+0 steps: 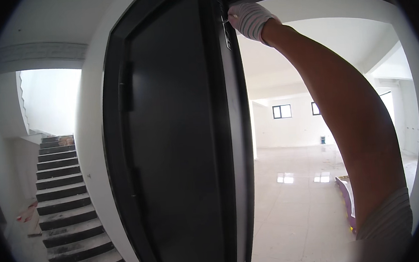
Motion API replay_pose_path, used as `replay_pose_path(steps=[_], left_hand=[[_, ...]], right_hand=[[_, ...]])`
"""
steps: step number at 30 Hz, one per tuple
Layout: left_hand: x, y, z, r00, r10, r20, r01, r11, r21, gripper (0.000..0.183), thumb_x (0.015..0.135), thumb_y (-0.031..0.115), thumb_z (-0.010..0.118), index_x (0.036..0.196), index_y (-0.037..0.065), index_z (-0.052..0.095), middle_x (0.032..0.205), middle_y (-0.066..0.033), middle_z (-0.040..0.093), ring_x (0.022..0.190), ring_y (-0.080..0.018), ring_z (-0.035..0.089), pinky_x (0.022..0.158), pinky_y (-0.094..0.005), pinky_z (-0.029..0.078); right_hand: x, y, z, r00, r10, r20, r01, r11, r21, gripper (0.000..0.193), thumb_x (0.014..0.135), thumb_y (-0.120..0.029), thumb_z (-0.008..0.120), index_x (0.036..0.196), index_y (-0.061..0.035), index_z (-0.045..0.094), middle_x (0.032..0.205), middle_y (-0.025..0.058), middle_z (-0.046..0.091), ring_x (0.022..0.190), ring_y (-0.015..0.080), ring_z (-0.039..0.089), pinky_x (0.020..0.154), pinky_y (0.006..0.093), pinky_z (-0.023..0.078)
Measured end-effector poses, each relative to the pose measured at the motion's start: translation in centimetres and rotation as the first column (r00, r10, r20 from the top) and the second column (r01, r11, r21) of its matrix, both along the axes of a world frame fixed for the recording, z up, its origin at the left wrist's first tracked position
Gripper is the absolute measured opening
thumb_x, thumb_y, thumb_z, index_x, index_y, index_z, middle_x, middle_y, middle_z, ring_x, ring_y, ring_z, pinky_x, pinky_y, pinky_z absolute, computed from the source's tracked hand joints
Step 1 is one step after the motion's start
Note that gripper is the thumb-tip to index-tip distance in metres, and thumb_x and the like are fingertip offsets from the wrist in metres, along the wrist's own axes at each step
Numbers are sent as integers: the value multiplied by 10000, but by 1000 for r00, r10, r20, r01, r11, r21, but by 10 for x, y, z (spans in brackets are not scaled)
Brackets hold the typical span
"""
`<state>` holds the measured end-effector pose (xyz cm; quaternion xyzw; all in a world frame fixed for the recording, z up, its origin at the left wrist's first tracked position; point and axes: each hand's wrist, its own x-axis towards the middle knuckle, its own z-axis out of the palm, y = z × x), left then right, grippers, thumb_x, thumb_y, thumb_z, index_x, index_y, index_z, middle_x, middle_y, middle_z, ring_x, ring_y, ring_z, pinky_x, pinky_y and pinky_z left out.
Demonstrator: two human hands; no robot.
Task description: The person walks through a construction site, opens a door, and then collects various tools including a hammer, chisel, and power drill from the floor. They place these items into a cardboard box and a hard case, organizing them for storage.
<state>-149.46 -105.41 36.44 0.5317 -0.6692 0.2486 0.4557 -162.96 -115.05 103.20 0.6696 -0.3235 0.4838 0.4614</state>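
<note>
1. I see the fingers (233, 17) of the right hand (252, 20) bent in at the door's upper edge; a pale glove with grey stripes covers the palm. I cannot tell whether they grip anything.
2. The metal strip (227, 35) on that edge lies just left of the fingertips and reaches below them. Its details are too small for me to make out.
3. The dark door (175, 133) stands left of the hand, its lower end cut off.
4. The bare forearm (339, 86) rises from the lower right, where a grey sleeve (386, 218) blurs out.
5. Beyond the doorway, a purple-edged object (345, 196) sits on the pale tiled floor (285, 213), partly hidden by the arm.
6. Farther off, near the back wall, I have a small dark-blue bucket-like container (323, 140); its contents I cannot tell.
7. Well left, dark-fronted stairs (72, 201) climb.
</note>
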Motion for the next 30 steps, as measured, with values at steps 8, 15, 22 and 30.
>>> replay_pose_path(steps=[8, 15, 22, 30], left_hand=[[-2, 6, -5, 997, 73, -25, -69, 989, 128, 194, 931, 164, 637, 755, 127, 563, 605, -97, 551, 521, -303, 584, 480, -439, 483], [-3, 7, 5, 998, 37, -42, -35, 998, 44, 299, 942, 208, 642, 681, 145, 509, 550, -89, 517, 473, -301, 551, 450, -440, 450], [-7, 25, 3, 997, 51, -52, -45, 994, 100, 308, 956, 228, 635, 691, 138, 506, 553, -107, 523, 472, -317, 556, 445, -444, 448], [-2, 7, 3, 995, 69, -68, -56, 983, 175, 287, 947, 219, 635, 695, 125, 535, 583, -111, 547, 516, -322, 582, 471, -444, 462]], right_hand=[[6, -14, -6, 996, 83, 41, -78, 992, -102, 330, 1010, -308, 472, 1111, -77, 685, 966, 160, 711, 902, 337, 680, 853, 441, 536], [0, -8, -8, 964, -251, -88, 237, 960, -147, 365, 1041, -285, 438, 995, -87, 741, 986, 148, 728, 948, 351, 693, 831, 447, 567], [20, 7, -71, 741, -621, -257, 553, 781, -291, 200, 939, -206, 619, 996, -78, 762, 1153, 53, 701, 1169, 212, 616, 954, 310, 506], [14, -69, -197, 633, 740, 225, -751, 658, -52, 383, 1010, -194, 558, 1377, -84, 551, 1352, 127, 592, 1271, 246, 550, 1055, 349, 448]])
